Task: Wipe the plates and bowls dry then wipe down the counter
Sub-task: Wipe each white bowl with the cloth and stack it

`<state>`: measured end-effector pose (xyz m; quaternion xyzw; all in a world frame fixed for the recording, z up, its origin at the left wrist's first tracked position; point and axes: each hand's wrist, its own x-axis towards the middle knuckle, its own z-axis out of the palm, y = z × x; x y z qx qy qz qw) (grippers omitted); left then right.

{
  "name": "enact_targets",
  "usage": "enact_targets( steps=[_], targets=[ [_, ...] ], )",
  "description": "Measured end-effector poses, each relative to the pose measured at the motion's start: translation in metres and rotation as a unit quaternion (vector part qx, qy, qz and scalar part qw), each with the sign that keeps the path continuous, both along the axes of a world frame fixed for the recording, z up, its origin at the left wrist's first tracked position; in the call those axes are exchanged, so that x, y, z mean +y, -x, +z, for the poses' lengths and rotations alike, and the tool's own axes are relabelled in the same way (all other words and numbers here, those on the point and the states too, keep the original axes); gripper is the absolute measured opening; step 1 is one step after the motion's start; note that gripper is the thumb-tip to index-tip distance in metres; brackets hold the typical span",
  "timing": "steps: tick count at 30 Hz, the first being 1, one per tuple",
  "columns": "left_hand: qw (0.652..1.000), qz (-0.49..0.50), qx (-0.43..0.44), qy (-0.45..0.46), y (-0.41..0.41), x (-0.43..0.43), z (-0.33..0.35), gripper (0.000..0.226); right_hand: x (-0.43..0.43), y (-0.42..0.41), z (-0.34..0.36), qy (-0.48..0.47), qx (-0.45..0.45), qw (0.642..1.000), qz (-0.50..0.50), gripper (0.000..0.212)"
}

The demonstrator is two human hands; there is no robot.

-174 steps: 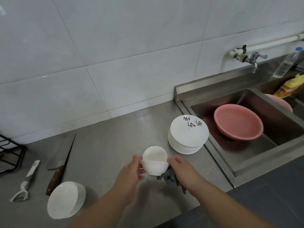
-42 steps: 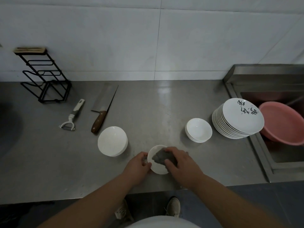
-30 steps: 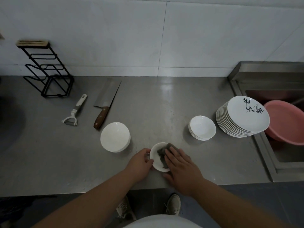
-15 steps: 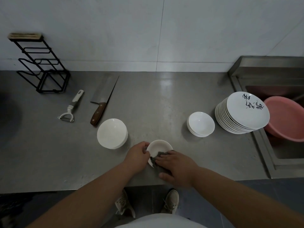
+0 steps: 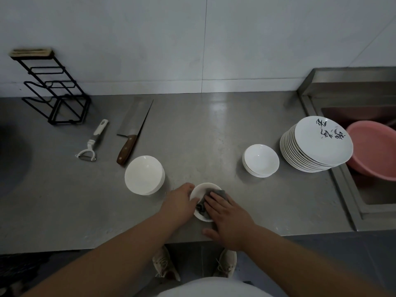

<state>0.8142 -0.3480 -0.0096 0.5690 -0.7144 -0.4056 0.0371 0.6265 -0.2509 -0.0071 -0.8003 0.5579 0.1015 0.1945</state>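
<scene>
A small white bowl sits near the front edge of the steel counter. My left hand grips its left rim. My right hand lies with straight fingers on a grey cloth, pressing it into the bowl. To the left stands a stack of upturned white bowls. On the right are a short stack of upright white bowls and a tall stack of white plates with black writing on the top one.
A cleaver and a white peeler lie at the back left, by a black wire rack. The sink on the right holds a pink basin. My shoes show below the counter edge.
The cloth has gone round inside the bowl: my right hand was curled over it near the front rim half a second ago and now lies flat on it. My left hand stays on the rim.
</scene>
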Motion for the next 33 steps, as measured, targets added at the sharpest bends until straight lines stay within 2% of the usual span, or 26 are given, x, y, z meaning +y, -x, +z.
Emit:
enact_targets(
  steps=[5,7,10,12,15,17,20,23,25,28,31,33],
  targets=[
    [0.998,-0.037,-0.041,0.005,0.012,-0.027,0.002,0.011,-0.004,0.004,-0.002,-0.011,-0.01,1.0,0.012,0.102],
    [0.999,0.001,-0.039,0.005,0.013,-0.017,-0.001,0.01,0.0,0.0,-0.005,-0.015,-0.03,0.999,-0.021,0.107],
    [0.994,0.11,-0.023,0.001,0.019,0.007,-0.006,0.01,0.012,-0.014,-0.012,-0.006,-0.059,0.993,-0.105,0.102],
    [0.99,0.132,-0.035,-0.026,0.022,0.019,-0.008,0.007,0.018,-0.017,-0.015,-0.008,-0.071,0.988,-0.134,0.099],
    [0.995,0.062,-0.052,-0.054,0.017,0.009,-0.004,0.004,0.01,-0.005,-0.009,-0.022,-0.06,0.995,-0.081,0.104],
    [0.998,0.02,-0.059,-0.017,0.017,-0.011,0.004,0.003,0.002,0.004,0.0,-0.032,-0.037,0.998,-0.033,0.099],
    [0.998,-0.013,-0.045,0.03,0.023,-0.029,0.011,0.004,-0.004,0.005,0.002,-0.029,-0.035,0.999,-0.023,0.095],
    [0.999,0.028,-0.038,0.025,0.023,-0.02,0.003,0.011,0.004,-0.006,-0.003,-0.025,-0.066,0.995,-0.076,0.108],
    [0.995,0.089,-0.028,0.026,0.023,-0.003,-0.002,0.011,0.011,-0.015,-0.009,-0.018,-0.079,0.989,-0.123,0.107],
    [0.986,0.164,-0.018,-0.035,0.026,0.019,-0.007,0.009,0.013,-0.017,-0.011,-0.024,-0.082,0.983,-0.163,0.109],
    [0.992,0.09,-0.026,-0.084,0.023,0.013,-0.004,0.01,0.007,-0.002,-0.007,-0.033,-0.07,0.99,-0.114,0.11],
    [0.998,0.019,-0.016,-0.064,0.021,-0.004,0.002,0.018,0.002,0.007,-0.002,-0.029,-0.05,0.996,-0.067,0.105]
  ],
)
